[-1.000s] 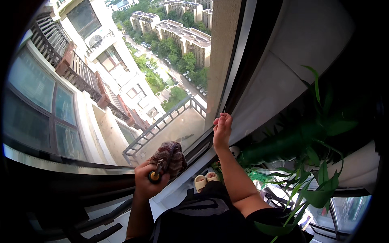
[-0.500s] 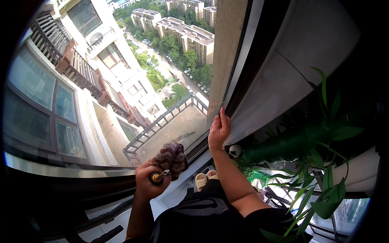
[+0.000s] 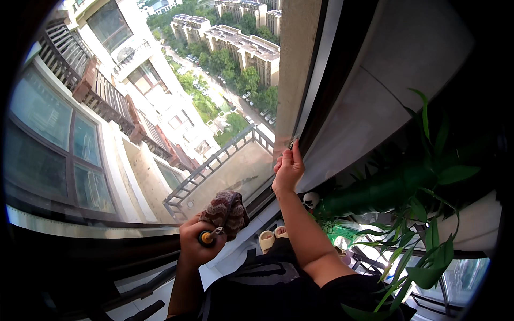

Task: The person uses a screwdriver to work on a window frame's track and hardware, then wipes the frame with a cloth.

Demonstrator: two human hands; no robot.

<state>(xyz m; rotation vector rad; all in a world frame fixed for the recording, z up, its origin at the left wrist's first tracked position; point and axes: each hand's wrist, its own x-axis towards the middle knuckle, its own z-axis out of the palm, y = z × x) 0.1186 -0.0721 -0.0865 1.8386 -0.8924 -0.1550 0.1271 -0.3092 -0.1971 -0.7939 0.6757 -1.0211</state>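
Note:
My left hand is closed around a tool handle with a black and orange end; a small metal piece shows beside that end. A bunched brown patterned cloth sits at the same hand, against the fingers, and hides the rest of the tool. My right hand is raised at the side edge of the window, its thumb and fingertips pinched around a small dark thing too small to name. Just beside it runs the dark window frame. The large window pane lies in front of both hands.
Through the glass appear a railing, tall buildings and a street far below. On the right stand a thick green stem and leafy plants, close to my right arm. My feet in beige slippers are on the tiled floor.
My right hand has lowered slightly and turned; its extended index finger has drawn in, and the small dark thing shows more above the fingertips. My left hand has hardly moved.

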